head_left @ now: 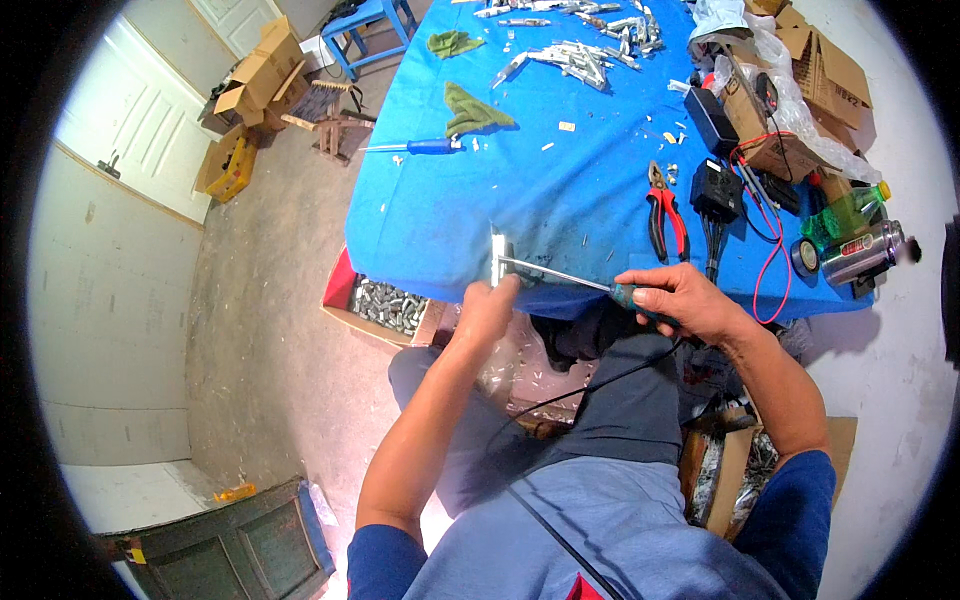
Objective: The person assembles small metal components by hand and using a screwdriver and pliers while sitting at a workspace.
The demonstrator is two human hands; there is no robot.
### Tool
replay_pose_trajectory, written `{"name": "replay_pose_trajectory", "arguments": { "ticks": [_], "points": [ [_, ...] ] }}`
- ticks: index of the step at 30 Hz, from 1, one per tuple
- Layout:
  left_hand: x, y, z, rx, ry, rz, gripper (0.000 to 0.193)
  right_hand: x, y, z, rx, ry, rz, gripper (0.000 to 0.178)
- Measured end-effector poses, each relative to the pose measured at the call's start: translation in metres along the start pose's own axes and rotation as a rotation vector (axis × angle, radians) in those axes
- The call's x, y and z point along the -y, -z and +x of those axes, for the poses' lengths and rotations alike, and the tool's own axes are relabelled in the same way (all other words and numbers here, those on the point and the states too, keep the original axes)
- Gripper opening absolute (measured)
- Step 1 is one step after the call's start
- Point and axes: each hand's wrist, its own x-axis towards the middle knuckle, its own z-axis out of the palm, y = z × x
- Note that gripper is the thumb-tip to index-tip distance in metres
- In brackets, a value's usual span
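White piece (498,262) is standing at near edge of blue table (420,205); left hand (489,306) is pinching lower end; right hand (686,301) is gripping thin-shafted tool (560,272), tip meeting piece.

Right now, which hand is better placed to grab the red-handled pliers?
Probably your right hand: it's nearer the pliers, though it holds a screwdriver. Your left hand, farther off, holds a white piece.

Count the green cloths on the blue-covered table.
2. One crumpled cloth lies near the left edge of the table; a triangular cloth lies closer to the person, near the blue-handled tool. Others could be hidden.
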Motion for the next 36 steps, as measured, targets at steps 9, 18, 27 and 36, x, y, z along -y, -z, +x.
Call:
{"name": "replay_pose_trajectory", "arguments": {
  "ticks": [9,18,27,36],
  "points": [
    [0.004,-0.001,0.003,-0.011,0.017,-0.051,0.035,-0.020,-0.011,0.008,-0.213,0.611,-0.527,0.036],
    [0.006,-0.006,0.006,-0.020,0.066,-0.126,0.035,-0.049,-0.036,0.001,-0.515,0.885,-1.215,0.040],
    [0.000,-0.004,0.001,0.021,0.095,-0.164,0.033,-0.007,-0.012,-0.007,-0.059,0.166,-0.238,0.036],
    [0.005,0.000,0.004,0.002,0.058,-0.143,0.038,0.001,-0.008,0.002,-0.009,0.145,-0.181,0.039]
  ]
}}
